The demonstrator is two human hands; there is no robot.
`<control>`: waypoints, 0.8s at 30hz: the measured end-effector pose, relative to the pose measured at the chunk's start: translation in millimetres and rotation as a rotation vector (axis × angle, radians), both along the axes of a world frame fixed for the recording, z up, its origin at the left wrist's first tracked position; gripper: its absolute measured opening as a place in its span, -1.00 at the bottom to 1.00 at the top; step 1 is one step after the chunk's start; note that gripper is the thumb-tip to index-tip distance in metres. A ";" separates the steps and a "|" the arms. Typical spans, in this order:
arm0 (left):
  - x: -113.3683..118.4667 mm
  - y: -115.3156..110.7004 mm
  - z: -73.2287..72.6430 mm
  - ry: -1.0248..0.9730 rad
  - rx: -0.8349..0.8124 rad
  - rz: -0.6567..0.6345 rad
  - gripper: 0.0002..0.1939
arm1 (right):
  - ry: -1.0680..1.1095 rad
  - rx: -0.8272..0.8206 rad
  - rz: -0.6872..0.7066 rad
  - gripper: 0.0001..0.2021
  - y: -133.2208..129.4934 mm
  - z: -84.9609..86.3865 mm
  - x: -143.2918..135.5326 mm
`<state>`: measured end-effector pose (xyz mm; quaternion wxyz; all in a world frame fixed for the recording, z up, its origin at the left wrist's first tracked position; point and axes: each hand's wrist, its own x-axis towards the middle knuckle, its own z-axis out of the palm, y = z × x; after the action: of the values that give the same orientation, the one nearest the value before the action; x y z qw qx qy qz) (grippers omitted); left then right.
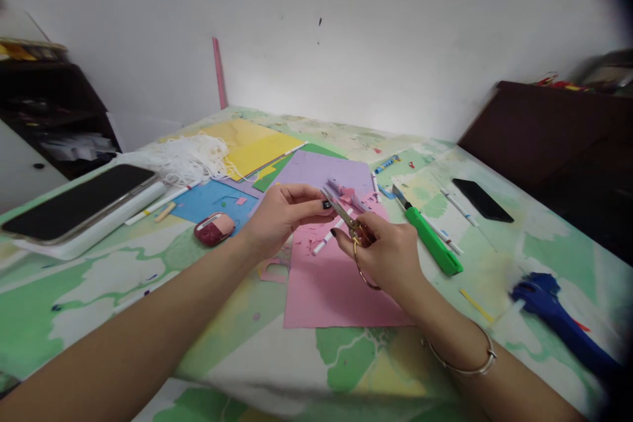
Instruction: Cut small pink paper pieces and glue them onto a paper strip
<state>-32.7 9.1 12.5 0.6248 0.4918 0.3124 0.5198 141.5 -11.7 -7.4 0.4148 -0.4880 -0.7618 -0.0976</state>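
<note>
My right hand (390, 247) grips a pair of scissors (355, 232) with gold-coloured handles, the blades pointing up and left. Beside the blade tips, my left hand (291, 214) is closed in a pinch; what lies between its fingertips is too small or hidden to make out. Both hands are above a pink sheet (341, 290), which bears small pink scraps and a white stick (326, 237). Behind the blades, cut pink pieces (347, 194) rest near a lilac sheet (321, 171).
Right of my hands lie a green utility knife (435, 241) with its blade out, a dark phone (482, 199) and a blue tool (558, 316). To the left are a maroon-and-pink object (214, 229), white yarn (182, 155), blue sheet (198, 204), yellow sheets (262, 145) and a large phone (79, 201).
</note>
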 end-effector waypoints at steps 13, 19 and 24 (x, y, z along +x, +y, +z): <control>-6.1 3.4 -0.3 0.068 0.034 -0.018 -0.91 | -0.052 0.030 0.006 -0.68 1.3 0.7 2.3; -7.9 4.7 -0.3 0.100 0.041 -0.005 -0.90 | -0.053 0.013 0.023 -0.71 1.7 0.6 4.1; -9.8 6.5 -0.4 0.097 0.058 -0.027 -0.92 | -0.067 0.050 0.031 -0.74 1.8 2.0 4.5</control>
<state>-42.4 15.6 12.1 0.6013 0.5385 0.3207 0.4956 146.0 -9.9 -5.4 0.4027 -0.4622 -0.7799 -0.1266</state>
